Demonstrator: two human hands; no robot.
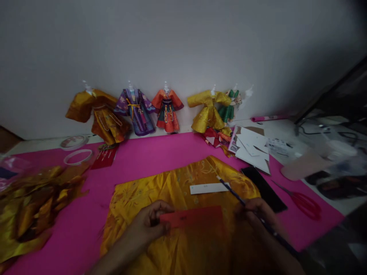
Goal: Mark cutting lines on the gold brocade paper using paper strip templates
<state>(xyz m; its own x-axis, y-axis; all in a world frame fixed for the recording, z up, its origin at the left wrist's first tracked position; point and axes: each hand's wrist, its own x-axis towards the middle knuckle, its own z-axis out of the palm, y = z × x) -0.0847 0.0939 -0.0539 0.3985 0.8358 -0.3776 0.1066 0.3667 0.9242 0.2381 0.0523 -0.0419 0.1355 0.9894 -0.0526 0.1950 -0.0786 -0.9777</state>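
Your left hand pinches the left end of a red card, fingers closed on it, holding it flat on the yellow fabric that lies spread on the counter right under both hands. Your right hand sits at the card's right end, closed around a pencil whose tip points up and away from you, toward a white strip lying on the fabric just beyond the card. The two hands are apart, with the card between them. Under the fabric a pink sheet covers the counter. Just right of your right hand lies a black strip, and further right, red scissors rest on the pink sheet. Beyond those, a heap of white paper pieces lies near the far edge. Well to the left of your left hand there is a crumpled pile of gold fabric, with a tape roll and a small dark red card behind it. Farthest from your hands, along the wall, stands a row of small doll robes: gold-brown, purple, orange-red, yellow and green.
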